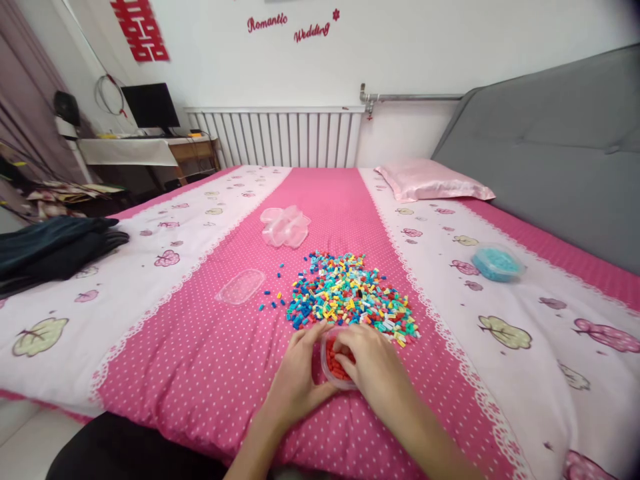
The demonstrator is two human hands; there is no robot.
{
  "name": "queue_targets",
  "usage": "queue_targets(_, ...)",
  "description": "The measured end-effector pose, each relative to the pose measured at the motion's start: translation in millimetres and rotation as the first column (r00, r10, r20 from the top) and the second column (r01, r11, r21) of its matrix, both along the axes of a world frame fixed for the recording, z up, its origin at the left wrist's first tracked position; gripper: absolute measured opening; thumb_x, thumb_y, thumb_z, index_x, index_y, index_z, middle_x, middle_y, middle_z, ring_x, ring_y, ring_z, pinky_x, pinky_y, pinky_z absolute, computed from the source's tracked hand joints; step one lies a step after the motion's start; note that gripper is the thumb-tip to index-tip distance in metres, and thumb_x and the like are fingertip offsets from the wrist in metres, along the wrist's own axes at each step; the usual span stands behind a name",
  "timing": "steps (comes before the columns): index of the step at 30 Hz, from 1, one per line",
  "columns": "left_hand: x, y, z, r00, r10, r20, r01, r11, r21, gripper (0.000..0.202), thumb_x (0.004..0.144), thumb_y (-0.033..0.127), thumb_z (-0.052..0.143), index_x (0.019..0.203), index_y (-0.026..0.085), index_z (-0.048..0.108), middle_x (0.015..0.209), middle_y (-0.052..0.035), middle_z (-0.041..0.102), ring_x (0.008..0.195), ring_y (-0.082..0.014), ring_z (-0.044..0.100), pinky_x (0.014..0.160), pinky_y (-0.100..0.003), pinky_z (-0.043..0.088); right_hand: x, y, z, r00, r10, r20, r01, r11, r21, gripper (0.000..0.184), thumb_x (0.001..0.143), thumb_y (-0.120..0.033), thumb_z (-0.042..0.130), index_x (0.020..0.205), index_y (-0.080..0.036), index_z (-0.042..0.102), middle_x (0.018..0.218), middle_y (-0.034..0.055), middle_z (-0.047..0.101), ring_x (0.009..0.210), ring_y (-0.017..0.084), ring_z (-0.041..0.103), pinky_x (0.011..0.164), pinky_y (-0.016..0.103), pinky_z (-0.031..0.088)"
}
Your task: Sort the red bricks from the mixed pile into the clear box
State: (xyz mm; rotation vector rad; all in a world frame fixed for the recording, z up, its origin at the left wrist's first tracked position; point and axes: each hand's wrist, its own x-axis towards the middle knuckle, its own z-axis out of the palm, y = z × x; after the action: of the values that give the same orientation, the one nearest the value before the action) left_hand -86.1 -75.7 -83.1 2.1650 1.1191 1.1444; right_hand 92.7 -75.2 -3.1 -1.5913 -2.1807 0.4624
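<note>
My left hand point(303, 373) is curved round the left side of a small clear plastic container point(325, 383), holding it on the bed. Red toy bricks point(341, 371) lie inside it. My right hand point(367, 360) reaches over the container's right rim, its thumb and fingers bent together down among the red bricks. Whatever sits between those fingertips is hidden. Just beyond both hands spreads a pile of small mixed bricks point(350, 290) in blue, teal, yellow, white and red, with several loose ones at its left edge.
A clear lid point(241, 287) lies left of the pile, and stacked clear plastic pieces point(286, 227) lie behind it. A clear container of light-blue pieces point(497, 262) stands at the right. Farther off are a pink pillow point(434, 179) and dark folded clothes point(55, 250).
</note>
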Motion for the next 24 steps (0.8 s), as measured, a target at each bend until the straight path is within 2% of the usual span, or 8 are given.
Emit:
queue_targets(4, 0.1, -0.5, 2.1, 1.000, -0.003, -0.001, 0.003, 1.000, 0.009, 0.089, 0.084, 0.048, 0.082, 0.156, 0.032, 0.032, 0.144, -0.0125, 0.059, 0.132, -0.0327, 0.056, 0.109, -0.052, 0.050, -0.9, 0.7, -0.6, 1.000, 0.014, 0.022, -0.013, 0.999, -0.041, 0.017, 0.087, -0.010, 0.070, 0.094, -0.023, 0.077, 0.107, 0.0044, 0.079, 0.103, 0.024, 0.069, 0.095, 0.035, 0.047)
queue_targets(7, 0.0, -0.9, 2.1, 1.000, 0.000, -0.004, 0.000, 1.000, 0.006, 0.088, 0.084, 0.046, 0.084, 0.155, 0.032, 0.034, 0.144, -0.0120, 0.059, 0.131, -0.0323, 0.056, 0.109, -0.051, 0.050, -1.1, 1.8, -2.6, 1.000, -0.001, 0.025, 0.002, 0.999, -0.046, 0.021, 0.086, -0.008, 0.071, 0.099, -0.023, 0.077, 0.108, 0.0036, 0.078, 0.104, 0.024, 0.068, 0.094, 0.036, 0.047)
queue_targets(12, 0.0, -0.9, 1.4, 1.000, 0.006, -0.015, -0.005, 1.000, 0.015, 0.086, 0.084, 0.044, 0.084, 0.153, 0.033, 0.035, 0.145, -0.0110, 0.058, 0.132, -0.0316, 0.055, 0.109, -0.050, 0.049, -2.2, 2.3, -3.7, 0.999, -0.015, 0.034, 0.016, 0.999, -0.040, 0.018, 0.085, -0.005, 0.070, 0.087, -0.022, 0.074, 0.098, 0.0022, 0.077, 0.095, 0.023, 0.067, 0.086, 0.034, 0.047)
queue_targets(24, -0.1, -1.1, 3.1, 1.000, 0.006, -0.026, -0.006, 1.000, 0.022, 0.087, 0.083, 0.044, 0.085, 0.153, 0.033, 0.034, 0.143, -0.0106, 0.058, 0.130, -0.0313, 0.055, 0.108, -0.049, 0.050, -1.0, 2.0, -4.7, 1.000, 0.001, 0.022, 0.000, 0.999, -0.044, 0.017, 0.087, -0.006, 0.068, 0.087, -0.021, 0.075, 0.104, 0.0037, 0.077, 0.102, 0.024, 0.067, 0.094, 0.036, 0.046)
